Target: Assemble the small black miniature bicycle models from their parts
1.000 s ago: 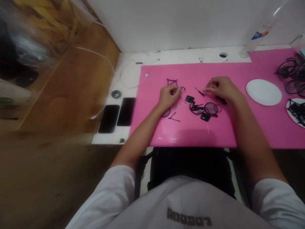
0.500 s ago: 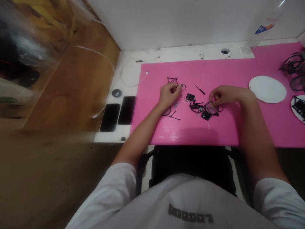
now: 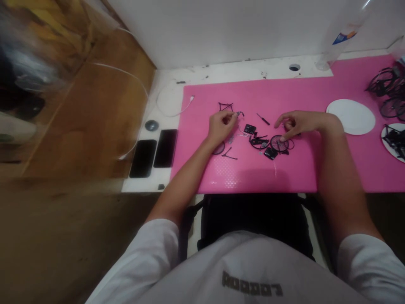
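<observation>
My left hand pinches a small dark part, too small to name, at its fingertips. Just beyond it lies a black miniature bicycle frame. Over the loose parts on the right, my right hand has its fingers apart, with the thumb at a small spoked wheel. Black model bicycle parts lie left of that wheel, with two black square pieces about them. A thin forked part and another wheel, partly covered by my left forearm, rest nearer me.
A small screwdriver lies between my hands on the pink mat. Two phones and a white cable are at left. White plates, assembled model bicycles and a clear bottle are at right.
My right hand's fingers have spread and lifted away from the wheel, the thumb staying near it. My left hand keeps its pinch. The whole view has shifted slightly.
</observation>
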Demonstrator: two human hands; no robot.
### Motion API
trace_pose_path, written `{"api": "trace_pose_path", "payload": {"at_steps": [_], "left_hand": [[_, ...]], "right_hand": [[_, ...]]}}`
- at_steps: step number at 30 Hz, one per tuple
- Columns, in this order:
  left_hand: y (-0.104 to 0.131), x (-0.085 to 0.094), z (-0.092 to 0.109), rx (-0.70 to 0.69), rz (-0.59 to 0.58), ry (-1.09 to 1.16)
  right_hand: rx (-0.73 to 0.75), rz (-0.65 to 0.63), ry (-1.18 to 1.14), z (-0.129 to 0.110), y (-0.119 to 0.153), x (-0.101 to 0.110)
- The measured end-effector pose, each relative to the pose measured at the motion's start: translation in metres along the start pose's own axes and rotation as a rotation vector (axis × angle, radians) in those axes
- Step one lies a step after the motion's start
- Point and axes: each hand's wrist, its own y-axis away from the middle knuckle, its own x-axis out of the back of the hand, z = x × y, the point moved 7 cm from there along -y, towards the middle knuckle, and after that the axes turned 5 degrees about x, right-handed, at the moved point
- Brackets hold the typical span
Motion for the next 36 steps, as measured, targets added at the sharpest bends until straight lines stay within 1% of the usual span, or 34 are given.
{"api": "trace_pose_path", "payload": {"at_steps": [2,6,10,16,20,25,29,31,33,35,36], "left_hand": [[0.0,0.001,0.0,-0.002,0.009,0.005],[0.001,0.001,-0.002,-0.001,0.01,-0.006],[0.001,0.0,-0.003,-0.002,0.002,0.001],[0.001,-0.001,-0.002,0.014,-0.005,-0.024],[0.001,-0.001,-0.002,0.01,-0.01,-0.019],[0.001,-0.001,-0.003,0.001,-0.007,-0.001],[0.002,-0.001,-0.002,0.008,-0.009,-0.02],[0.002,-0.001,-0.001,0.016,-0.011,-0.025],[0.002,-0.001,-0.001,0.023,-0.011,-0.012],[0.002,-0.001,-0.001,0.028,-0.01,0.005],[0.002,-0.001,-0.001,0.029,-0.009,0.009]], "right_hand": [[-0.003,-0.028,0.008,-0.004,0.001,-0.004],[0.008,-0.042,0.079,-0.017,0.004,-0.01],[0.009,-0.09,0.07,-0.026,0.004,-0.021],[-0.006,-0.042,0.101,-0.03,0.001,-0.026],[-0.032,-0.016,0.119,-0.024,0.001,-0.021],[-0.072,0.105,0.156,-0.013,0.003,-0.003],[-0.051,0.272,0.189,-0.012,0.004,0.009],[-0.017,0.367,0.216,-0.018,0.004,0.012],[0.038,0.464,0.236,-0.029,0.003,0.011],[0.103,0.547,0.238,-0.043,0.001,0.006],[0.131,0.569,0.231,-0.049,-0.002,0.002]]}}
